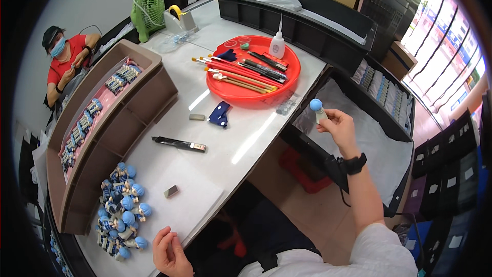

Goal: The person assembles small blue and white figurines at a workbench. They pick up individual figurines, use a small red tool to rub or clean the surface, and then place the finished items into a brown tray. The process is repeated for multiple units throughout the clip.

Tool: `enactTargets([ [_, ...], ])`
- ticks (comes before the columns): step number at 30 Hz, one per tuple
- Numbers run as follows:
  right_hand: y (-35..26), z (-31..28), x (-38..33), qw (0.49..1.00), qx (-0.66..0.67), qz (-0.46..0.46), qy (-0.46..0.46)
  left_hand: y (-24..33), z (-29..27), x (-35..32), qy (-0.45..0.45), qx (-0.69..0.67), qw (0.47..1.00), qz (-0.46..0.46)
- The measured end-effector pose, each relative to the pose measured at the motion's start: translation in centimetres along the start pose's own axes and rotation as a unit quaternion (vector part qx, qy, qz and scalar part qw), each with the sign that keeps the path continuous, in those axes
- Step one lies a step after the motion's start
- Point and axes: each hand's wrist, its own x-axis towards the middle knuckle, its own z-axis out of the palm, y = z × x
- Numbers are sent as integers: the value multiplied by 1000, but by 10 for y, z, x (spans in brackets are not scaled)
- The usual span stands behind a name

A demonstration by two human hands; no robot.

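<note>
With our right hand (pixel 341 129) we are pinching a blue-haired figurine (pixel 316 105) between thumb and fingers, holding it over a white-lined black crate (pixel 366 146). Our left hand (pixel 171 257) is curving loosely, empty, well apart from the right — we cannot tell whether it is touching the bench (pixel 220 161). Just to its left, a heap of similar figurines (pixel 127 203) is lying, with a brown bin (pixel 115 143) walling off the side beyond. Ahead of the left hand a small grey block (pixel 170 191) is lying, and farther ahead a slim black tool (pixel 179 144). A red tray (pixel 241 96) is sitting ahead and left of the right hand, carrying brushes (pixel 246 78).
</note>
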Motion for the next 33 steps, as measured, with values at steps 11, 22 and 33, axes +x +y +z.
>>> enactTargets([
  [11,129,-24,97,884,-396,174,-179,2,5,0,-21,79,996,25],
  [22,161,-23,110,836,-487,130,-217,3,10,-4,-21,106,993,39],
  [33,157,-23,116,827,-460,69,-317,-3,5,5,-10,124,989,85],
])
